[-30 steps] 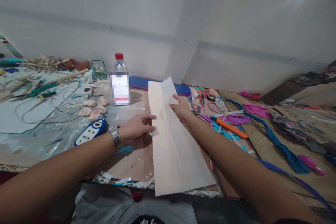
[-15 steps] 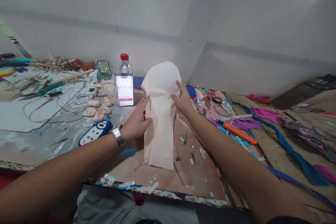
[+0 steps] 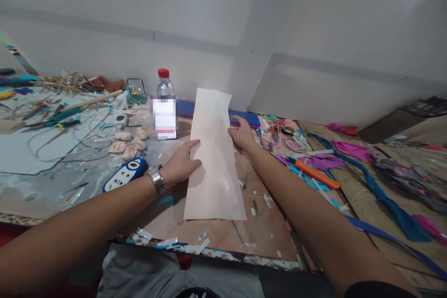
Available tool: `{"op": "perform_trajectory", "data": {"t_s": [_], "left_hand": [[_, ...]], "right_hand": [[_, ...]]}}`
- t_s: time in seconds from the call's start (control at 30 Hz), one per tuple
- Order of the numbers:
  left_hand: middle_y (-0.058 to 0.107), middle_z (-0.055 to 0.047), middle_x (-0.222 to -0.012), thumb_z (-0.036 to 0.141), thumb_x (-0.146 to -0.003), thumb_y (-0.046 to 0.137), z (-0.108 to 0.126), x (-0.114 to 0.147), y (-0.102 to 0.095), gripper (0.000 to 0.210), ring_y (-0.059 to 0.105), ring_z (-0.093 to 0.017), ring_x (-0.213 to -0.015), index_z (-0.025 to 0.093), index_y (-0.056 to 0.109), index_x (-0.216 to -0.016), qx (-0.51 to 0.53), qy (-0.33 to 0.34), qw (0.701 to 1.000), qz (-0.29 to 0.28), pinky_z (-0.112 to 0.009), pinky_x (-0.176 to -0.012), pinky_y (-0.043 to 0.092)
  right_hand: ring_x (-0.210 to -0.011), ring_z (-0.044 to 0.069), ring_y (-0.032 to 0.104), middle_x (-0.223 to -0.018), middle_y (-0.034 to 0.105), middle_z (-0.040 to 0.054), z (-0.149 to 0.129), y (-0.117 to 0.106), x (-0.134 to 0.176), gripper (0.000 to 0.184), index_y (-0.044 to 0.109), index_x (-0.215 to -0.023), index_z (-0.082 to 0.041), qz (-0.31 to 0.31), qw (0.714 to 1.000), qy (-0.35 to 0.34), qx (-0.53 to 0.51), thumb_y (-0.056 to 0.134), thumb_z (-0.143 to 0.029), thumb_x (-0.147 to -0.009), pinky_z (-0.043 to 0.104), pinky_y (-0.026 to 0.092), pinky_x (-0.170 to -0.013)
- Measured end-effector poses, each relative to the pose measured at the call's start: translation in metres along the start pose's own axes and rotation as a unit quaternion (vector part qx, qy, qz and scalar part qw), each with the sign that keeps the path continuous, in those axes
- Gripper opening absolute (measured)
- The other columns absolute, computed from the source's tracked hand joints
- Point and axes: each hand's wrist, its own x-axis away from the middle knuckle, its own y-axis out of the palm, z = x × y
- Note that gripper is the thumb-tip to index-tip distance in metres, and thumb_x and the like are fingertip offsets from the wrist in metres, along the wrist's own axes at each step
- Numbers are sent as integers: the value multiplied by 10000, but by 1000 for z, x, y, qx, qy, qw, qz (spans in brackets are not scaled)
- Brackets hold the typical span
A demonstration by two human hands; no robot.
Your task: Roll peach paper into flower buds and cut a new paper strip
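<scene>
A long pale sheet of paper (image 3: 213,163) stretches from near the table's front edge towards the wall, with its far end raised. At its left edge is my left hand (image 3: 181,163), thumb and forefinger over the margin and the other fingers out of sight. My right hand (image 3: 242,134) grips the right edge higher up, its thumb against the paper and the forefinger reaching past the edge. Behind the sheet lies a blue stack of flat material (image 3: 244,119), partly covered by the paper and my right fingers.
Left of the paper are a lit phone (image 3: 165,118) against a red-capped bottle (image 3: 163,73), a blue-and-white power strip (image 3: 125,174), peach-coloured bundles (image 3: 130,143) and green-handled pliers (image 3: 64,117). An orange cutter (image 3: 314,172) and coloured scraps lie to the right.
The paper's far end was curled over in a rounded bend; now the sheet is spread flatter with a straight top edge. Both hands stay at its sides, the right slightly lower.
</scene>
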Motion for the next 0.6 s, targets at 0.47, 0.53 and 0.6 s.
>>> {"op": "perform_trajectory", "data": {"t_s": [0.47,0.53,0.6], "left_hand": [[454,-122,-1628,18,-692,578,-8,-3,2,783,399,-300,-1532,122,564,-1468,43,2,999,21,-416,-1312,259],[456,-121,-1627,0,-683,564,-9,-4,3,780,396,-301,-1532,116,577,-1454,46,9,999,21,-427,-1321,236],[431,-123,-1643,-7,-681,558,-10,-4,3,775,381,-308,-1540,117,581,-1446,50,10,998,24,-440,-1324,224]], "right_hand": [[-847,225,675,-983,778,99,-20,-114,10,274,778,-1049,-171,-163,955,-8,246,561,-281,-922,337,508,-821],[-838,241,689,-934,787,107,-12,-134,20,210,784,-981,-173,-202,931,5,304,619,-259,-883,335,494,-807],[-859,265,708,-935,793,130,-4,-146,31,202,783,-992,-167,-223,908,24,355,647,-243,-864,343,495,-807]]}}
